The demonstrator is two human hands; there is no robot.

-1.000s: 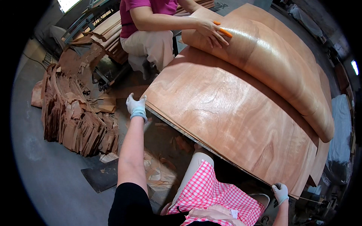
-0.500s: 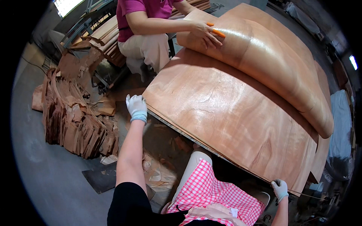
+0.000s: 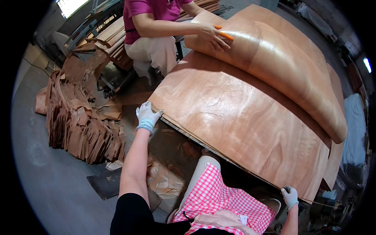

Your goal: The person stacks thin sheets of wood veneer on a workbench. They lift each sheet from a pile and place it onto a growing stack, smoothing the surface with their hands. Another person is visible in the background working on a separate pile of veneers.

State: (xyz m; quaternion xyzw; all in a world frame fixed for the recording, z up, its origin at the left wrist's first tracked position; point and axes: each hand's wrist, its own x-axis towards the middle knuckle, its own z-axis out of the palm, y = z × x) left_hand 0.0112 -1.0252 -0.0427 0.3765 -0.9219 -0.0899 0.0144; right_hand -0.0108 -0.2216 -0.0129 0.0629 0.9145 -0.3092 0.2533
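Note:
A broad, glossy reddish-brown wood veneer sheet [image 3: 235, 117] lies in front of me on a stack of sheets. My left hand [image 3: 148, 116], in a white glove, is at its near left corner, with thumb and fingers spread apart against the edges. At the near right, my gloved right hand [image 3: 290, 197] pinches the sheet's front edge between thumb and curled fingers. The far part of a sheet is bent over into a large roll [image 3: 270, 58]. Across the stack, a co-worker's hand [image 3: 213, 37] with orange finger covers rests on that roll.
The co-worker, in a magenta top [image 3: 156, 13], sits at the far left side. A tall pile of torn veneer scraps [image 3: 86, 129] stands on the floor to my left. Loose scraps [image 3: 166, 178] lie beneath the sheet's edge. A plastic-wrapped bundle [image 3: 353, 133] stands at the right.
My left hand has shifted slightly right and down along the corner, and its thumb has spread away from the fingers. My right hand and the co-worker's hand stay nearly in place.

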